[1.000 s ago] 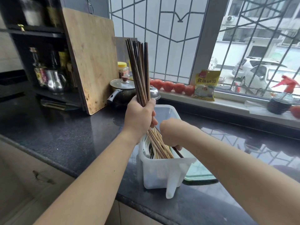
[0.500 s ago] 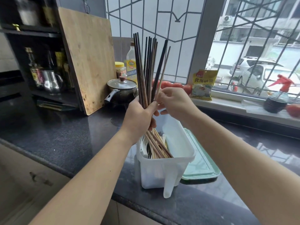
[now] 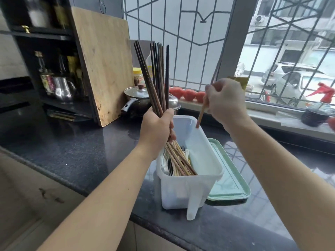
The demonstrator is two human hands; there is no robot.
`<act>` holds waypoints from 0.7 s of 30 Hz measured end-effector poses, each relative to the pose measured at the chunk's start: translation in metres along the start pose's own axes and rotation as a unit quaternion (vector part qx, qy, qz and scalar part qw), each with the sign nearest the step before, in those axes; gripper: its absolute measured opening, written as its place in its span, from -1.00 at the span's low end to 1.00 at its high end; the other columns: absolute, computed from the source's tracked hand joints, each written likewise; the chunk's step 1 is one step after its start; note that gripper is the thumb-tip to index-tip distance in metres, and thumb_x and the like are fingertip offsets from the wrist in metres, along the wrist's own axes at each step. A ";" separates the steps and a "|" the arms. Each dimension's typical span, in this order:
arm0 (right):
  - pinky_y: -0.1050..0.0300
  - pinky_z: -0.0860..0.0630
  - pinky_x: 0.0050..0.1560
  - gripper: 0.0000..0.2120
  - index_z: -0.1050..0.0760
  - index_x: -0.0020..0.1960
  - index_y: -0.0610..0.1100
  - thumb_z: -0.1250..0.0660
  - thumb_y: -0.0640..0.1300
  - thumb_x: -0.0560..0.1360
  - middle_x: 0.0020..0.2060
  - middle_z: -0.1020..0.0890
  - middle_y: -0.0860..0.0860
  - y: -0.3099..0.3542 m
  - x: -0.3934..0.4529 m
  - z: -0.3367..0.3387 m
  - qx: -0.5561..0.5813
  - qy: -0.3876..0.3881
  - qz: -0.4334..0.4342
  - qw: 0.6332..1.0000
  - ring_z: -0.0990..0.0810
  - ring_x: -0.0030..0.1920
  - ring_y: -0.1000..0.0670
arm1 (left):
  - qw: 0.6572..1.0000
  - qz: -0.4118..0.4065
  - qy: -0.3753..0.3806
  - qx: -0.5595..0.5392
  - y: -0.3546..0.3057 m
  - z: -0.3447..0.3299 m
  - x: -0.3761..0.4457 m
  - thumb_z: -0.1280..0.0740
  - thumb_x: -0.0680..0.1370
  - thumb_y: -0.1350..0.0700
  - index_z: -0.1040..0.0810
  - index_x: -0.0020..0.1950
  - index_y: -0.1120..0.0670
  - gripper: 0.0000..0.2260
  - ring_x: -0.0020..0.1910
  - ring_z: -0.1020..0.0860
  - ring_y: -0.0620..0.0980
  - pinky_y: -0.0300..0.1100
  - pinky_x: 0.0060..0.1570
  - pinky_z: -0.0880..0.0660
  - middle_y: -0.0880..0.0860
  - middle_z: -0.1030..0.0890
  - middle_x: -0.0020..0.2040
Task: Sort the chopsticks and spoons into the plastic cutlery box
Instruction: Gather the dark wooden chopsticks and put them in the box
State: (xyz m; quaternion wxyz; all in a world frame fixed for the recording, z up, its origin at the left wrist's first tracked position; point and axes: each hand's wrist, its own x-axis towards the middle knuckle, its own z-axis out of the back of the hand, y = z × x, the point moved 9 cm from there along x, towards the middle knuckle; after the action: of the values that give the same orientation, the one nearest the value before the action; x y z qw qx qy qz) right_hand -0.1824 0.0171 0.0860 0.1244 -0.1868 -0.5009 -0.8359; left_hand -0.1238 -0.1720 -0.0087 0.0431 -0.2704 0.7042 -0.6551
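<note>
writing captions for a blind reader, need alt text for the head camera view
Over a dark kitchen counter, the left hand holds a bundle of dark chopsticks upright above a white plastic cutlery box, while the right hand pinches one chopstick apart from the bundle. A green lid lies beside the box.

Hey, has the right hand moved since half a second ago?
Yes. The right hand has pulled rightward from the chopstick bundle in the left hand, carrying a chopstick, and now sits above the white cutlery box's far right corner.
</note>
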 end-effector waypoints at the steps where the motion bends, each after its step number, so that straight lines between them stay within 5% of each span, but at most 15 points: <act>1: -0.06 -0.70 -0.13 -0.81 -0.58 -0.08 -0.20 -0.33 -0.10 0.63 -0.26 -0.68 -0.08 -0.004 -0.009 -0.021 -0.089 0.087 0.000 0.992 -0.72 -0.26 -0.04 | 1.000 0.001 -0.011 -0.006 0.001 0.001 0.001 -0.29 0.65 0.17 -0.44 -0.05 0.18 -0.88 -0.55 -0.43 0.04 -0.11 -0.50 -0.43 0.08 -0.45 -0.36; 4: -0.01 -0.69 -0.18 -0.81 -0.59 -0.13 -0.21 -0.36 -0.11 0.58 -0.32 -0.66 -0.07 -0.030 -0.049 -0.080 -0.313 0.278 0.013 0.908 -0.69 -0.29 -0.06 | 0.999 0.004 -0.034 -0.017 0.004 0.003 0.004 -0.28 0.64 0.18 -0.44 -0.03 0.18 -0.90 -0.57 -0.43 0.02 -0.12 -0.51 -0.41 0.04 -0.44 -0.42; 9: 0.15 -0.35 -0.43 -0.78 -0.36 -0.25 -0.15 -0.29 -0.21 0.55 -0.33 -0.48 -0.04 -0.047 -0.073 -0.118 -0.434 0.321 0.073 0.839 -0.46 -0.37 -0.01 | 0.999 0.006 -0.037 -0.015 0.005 0.003 0.005 -0.29 0.64 0.17 -0.43 -0.07 0.19 -0.87 -0.59 -0.42 0.05 -0.10 -0.50 -0.41 0.06 -0.43 -0.43; 13: 0.18 -0.33 -0.48 -0.76 -0.37 -0.29 -0.14 -0.32 -0.22 0.53 -0.39 -0.49 -0.05 -0.055 -0.082 -0.119 -0.465 0.353 0.075 0.809 -0.47 -0.41 -0.04 | 0.999 0.012 -0.048 -0.022 0.007 0.006 0.005 -0.30 0.65 0.11 -0.44 -0.05 0.19 -0.83 -0.58 -0.44 0.05 -0.11 -0.50 -0.41 0.05 -0.43 -0.44; 17: 0.13 -0.43 -0.36 -0.72 -0.42 -0.28 -0.14 -0.31 -0.11 0.59 -0.36 -0.52 -0.03 -0.052 -0.074 -0.113 -0.407 0.335 0.062 0.847 -0.51 -0.35 -0.04 | 0.999 0.012 -0.040 -0.024 0.004 0.004 0.003 -0.30 0.65 0.13 -0.44 -0.05 0.17 -0.86 -0.58 -0.44 0.04 -0.12 -0.49 -0.41 0.05 -0.46 -0.41; 21: -0.06 -0.68 -0.13 -0.84 -0.62 -0.06 -0.08 -0.26 -0.19 0.59 -0.18 -0.67 -0.02 -0.033 -0.041 -0.080 -0.173 0.173 0.039 0.969 -0.68 -0.23 -0.05 | 1.000 0.007 -0.028 -0.003 0.000 0.002 -0.001 -0.30 0.63 0.16 -0.48 -0.07 0.18 -0.88 -0.56 -0.46 0.02 -0.14 -0.50 -0.42 0.02 -0.48 -0.40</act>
State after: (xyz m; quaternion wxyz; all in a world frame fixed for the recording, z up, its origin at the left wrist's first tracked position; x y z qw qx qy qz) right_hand -0.1740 -0.0372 0.0078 0.2074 -0.0780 -0.3118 -0.9240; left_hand -0.1224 -0.1739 -0.0094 0.0660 -0.2837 0.7065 -0.6450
